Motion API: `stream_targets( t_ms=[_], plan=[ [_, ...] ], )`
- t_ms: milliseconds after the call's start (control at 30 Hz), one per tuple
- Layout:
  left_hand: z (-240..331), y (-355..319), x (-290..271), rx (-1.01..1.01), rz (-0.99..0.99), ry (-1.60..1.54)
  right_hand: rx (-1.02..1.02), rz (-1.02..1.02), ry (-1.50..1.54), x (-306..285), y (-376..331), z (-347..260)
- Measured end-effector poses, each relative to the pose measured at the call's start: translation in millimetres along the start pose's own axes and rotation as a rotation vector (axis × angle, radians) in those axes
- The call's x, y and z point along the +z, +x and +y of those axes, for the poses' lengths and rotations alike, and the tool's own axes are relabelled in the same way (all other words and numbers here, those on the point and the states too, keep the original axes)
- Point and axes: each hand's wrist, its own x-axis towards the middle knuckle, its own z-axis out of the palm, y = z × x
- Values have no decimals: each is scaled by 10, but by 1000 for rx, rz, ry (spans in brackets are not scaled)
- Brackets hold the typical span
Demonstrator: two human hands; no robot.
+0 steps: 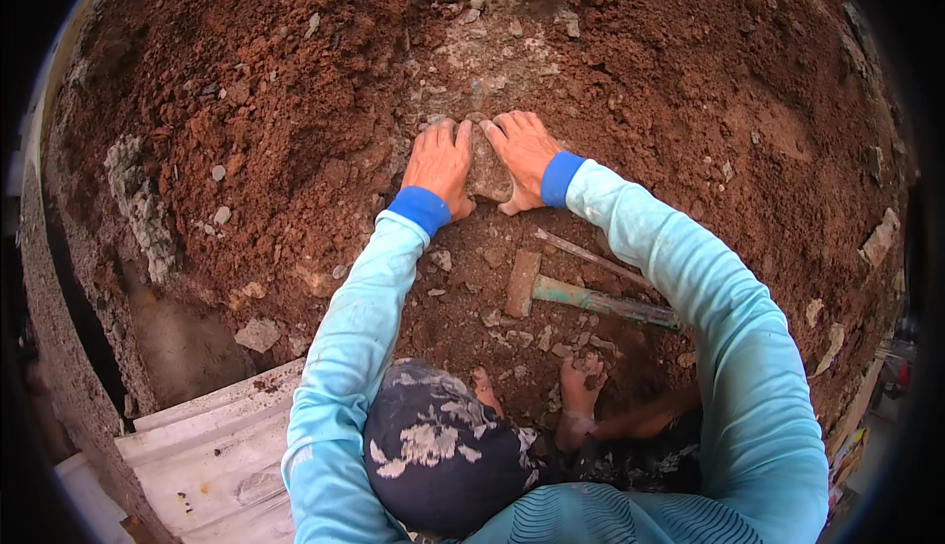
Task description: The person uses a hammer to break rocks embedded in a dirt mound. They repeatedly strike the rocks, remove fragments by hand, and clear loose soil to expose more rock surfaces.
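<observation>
Both my hands are on a dirt-covered stone or concrete chunk (488,172) in the middle of the dug soil. My left hand (439,162) presses its left side with bent fingers, and my right hand (527,155) curls over its right side. The chunk's underside is hidden. Nearer to me on the ground lies a sledgehammer (600,300) with a dusty block head and a worn green handle. A thin metal rod, perhaps a chisel (591,256), rests just beyond the handle, its right end hidden by my right arm.
Loose reddish soil (285,101) rises around the spot. Rubble (472,12) runs away from me beyond the chunk. A rough concrete lump (143,204) stands at the left. White corrugated sheeting (226,455) lies at lower left. My bare foot (581,386) is close to the hammer.
</observation>
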Motion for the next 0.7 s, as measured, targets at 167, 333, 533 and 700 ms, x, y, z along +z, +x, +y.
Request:
stream_targets(
  t_ms=[167,333,533,700],
  plan=[
    [-15,57,-70,-51,-34,-37,25,-117,-14,-14,-100,-51],
    [42,44,-68,-106,-16,-85,12,-152,-45,-188,64,-6],
    [-62,91,-104,-79,163,-134,19,-165,-84,-355,224,-17],
    [11,22,-59,-129,41,-191,-5,-134,-61,-221,75,-24]
  ],
)
